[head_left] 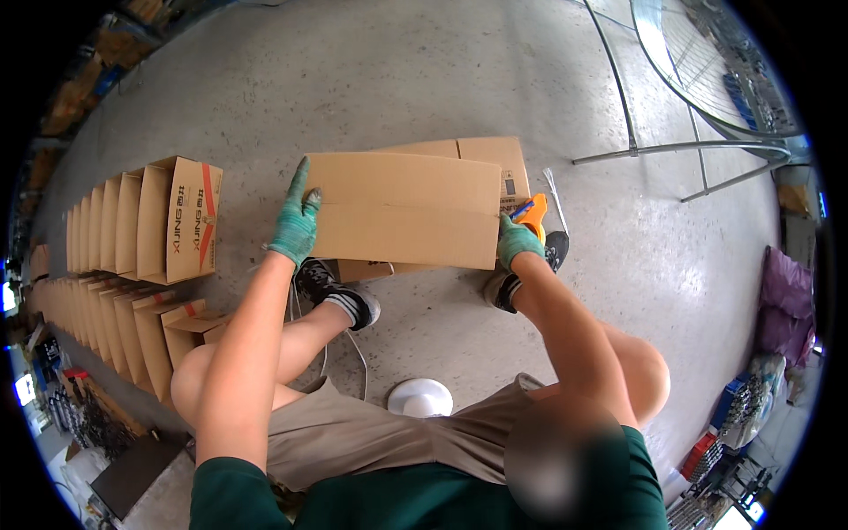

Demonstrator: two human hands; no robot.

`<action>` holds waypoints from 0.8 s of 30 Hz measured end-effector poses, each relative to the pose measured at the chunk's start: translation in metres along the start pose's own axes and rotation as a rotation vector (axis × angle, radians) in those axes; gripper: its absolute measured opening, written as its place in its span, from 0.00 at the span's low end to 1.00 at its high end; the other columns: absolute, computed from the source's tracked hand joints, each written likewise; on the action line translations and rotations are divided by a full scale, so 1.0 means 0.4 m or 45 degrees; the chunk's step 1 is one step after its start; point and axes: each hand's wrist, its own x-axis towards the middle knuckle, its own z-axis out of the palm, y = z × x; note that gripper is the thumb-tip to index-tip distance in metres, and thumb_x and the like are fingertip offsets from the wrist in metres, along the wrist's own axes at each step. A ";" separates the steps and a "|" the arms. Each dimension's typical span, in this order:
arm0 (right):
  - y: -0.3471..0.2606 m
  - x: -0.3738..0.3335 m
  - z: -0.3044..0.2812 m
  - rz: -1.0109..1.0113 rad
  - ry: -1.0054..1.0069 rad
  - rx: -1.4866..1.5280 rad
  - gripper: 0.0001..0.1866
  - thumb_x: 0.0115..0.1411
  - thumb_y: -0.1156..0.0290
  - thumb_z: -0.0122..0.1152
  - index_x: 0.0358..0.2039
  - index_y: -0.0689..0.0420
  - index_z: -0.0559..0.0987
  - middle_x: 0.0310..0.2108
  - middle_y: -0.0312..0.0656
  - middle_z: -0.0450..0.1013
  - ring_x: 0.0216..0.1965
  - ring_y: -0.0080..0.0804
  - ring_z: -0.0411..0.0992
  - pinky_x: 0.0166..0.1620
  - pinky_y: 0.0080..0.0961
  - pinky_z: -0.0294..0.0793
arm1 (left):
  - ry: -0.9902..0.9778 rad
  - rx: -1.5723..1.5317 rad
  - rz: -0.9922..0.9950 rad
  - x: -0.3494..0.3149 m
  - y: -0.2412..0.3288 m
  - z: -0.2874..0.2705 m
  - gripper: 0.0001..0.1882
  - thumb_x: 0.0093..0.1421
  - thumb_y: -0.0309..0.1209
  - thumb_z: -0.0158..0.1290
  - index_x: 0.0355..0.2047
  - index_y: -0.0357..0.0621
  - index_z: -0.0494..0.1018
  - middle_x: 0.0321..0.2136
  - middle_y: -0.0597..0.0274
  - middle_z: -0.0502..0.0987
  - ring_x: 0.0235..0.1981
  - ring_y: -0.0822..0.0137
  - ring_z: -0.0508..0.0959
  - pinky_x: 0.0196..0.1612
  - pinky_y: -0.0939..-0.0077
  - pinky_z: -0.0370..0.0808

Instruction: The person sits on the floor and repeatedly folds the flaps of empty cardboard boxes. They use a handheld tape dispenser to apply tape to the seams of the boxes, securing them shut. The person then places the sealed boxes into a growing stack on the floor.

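A plain brown cardboard box (406, 190) is held in front of me above the floor, a seam running across its upward face. My left hand (299, 223), in a green knitted glove, is closed on the box's left edge, thumb on the face and forefinger pointing up along the side. At the right edge my gloved right hand (519, 240) is closed on the box. Right against that hand is an orange tape dispenser (535, 215) with a blue part; whether the fingers also hold it cannot be made out. Another printed cardboard box (490, 148) lies partly hidden beneath.
Two rows of open cardboard boxes (194, 216) stand at the left. A white round object (420, 397) is between my legs. White cords (362, 358) trail by my shoes. A metal-framed wire stand (680, 150) is at the far right, purple bags (786, 300) below it.
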 end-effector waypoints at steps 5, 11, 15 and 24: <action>0.022 0.015 0.047 0.113 0.035 0.255 0.18 0.65 0.64 0.54 0.53 0.51 0.78 0.51 0.49 0.77 0.51 0.48 0.76 0.53 0.35 0.75 | 0.055 0.070 0.057 -0.007 -0.028 -0.008 0.30 0.72 0.28 0.47 0.72 0.58 0.54 0.70 0.56 0.60 0.66 0.63 0.64 0.67 0.73 0.61; 0.069 0.087 -0.204 -0.128 0.394 1.783 0.25 0.60 0.65 0.57 0.59 0.54 0.74 0.40 0.44 0.78 0.34 0.32 0.77 0.39 0.29 0.80 | 0.096 0.008 0.133 0.005 -0.049 -0.002 0.30 0.71 0.28 0.48 0.72 0.57 0.56 0.69 0.57 0.61 0.68 0.62 0.63 0.67 0.69 0.61; -0.109 -0.059 -0.468 -0.534 0.231 1.872 0.23 0.61 0.68 0.51 0.54 0.64 0.77 0.35 0.41 0.77 0.34 0.27 0.75 0.42 0.24 0.77 | 0.085 0.075 0.053 0.009 -0.047 -0.010 0.30 0.71 0.30 0.48 0.71 0.63 0.56 0.69 0.55 0.62 0.67 0.58 0.65 0.66 0.66 0.64; -0.291 -0.111 -0.442 -0.759 -0.174 1.070 0.18 0.61 0.60 0.66 0.42 0.63 0.82 0.35 0.38 0.79 0.37 0.24 0.74 0.45 0.26 0.75 | 0.119 0.227 -0.067 0.003 0.012 0.008 0.31 0.70 0.29 0.50 0.71 0.64 0.58 0.66 0.53 0.66 0.62 0.59 0.69 0.63 0.69 0.66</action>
